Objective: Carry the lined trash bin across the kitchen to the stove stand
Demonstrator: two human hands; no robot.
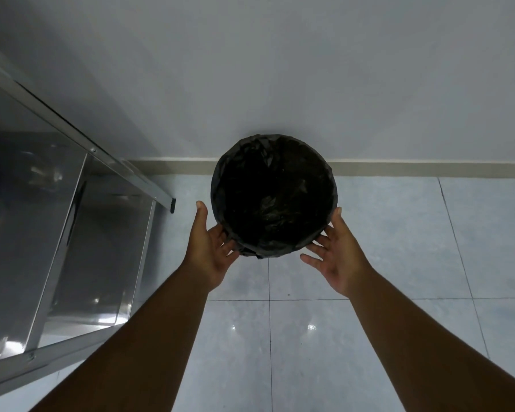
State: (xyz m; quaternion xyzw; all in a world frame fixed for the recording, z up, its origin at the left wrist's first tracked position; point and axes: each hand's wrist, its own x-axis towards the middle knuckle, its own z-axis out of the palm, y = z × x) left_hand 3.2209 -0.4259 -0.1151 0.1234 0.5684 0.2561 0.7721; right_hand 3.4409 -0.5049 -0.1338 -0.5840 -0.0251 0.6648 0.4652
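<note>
The round trash bin, lined with a black plastic bag, stands on the tiled floor against the white wall, seen from above. My left hand is at its lower left side, thumb up along the rim and fingers spread, touching the bag's edge. At the bin's lower right side is my right hand, palm turned toward the bin, fingers apart, thumb tip at the rim. Neither hand is closed around the bin. The bin's walls below the rim are hidden.
A stainless steel stand with a lower shelf fills the left side; its leg with a black foot ends close to the bin's left. Pale glossy floor tiles stretch to the right and toward me. A baseboard runs along the wall.
</note>
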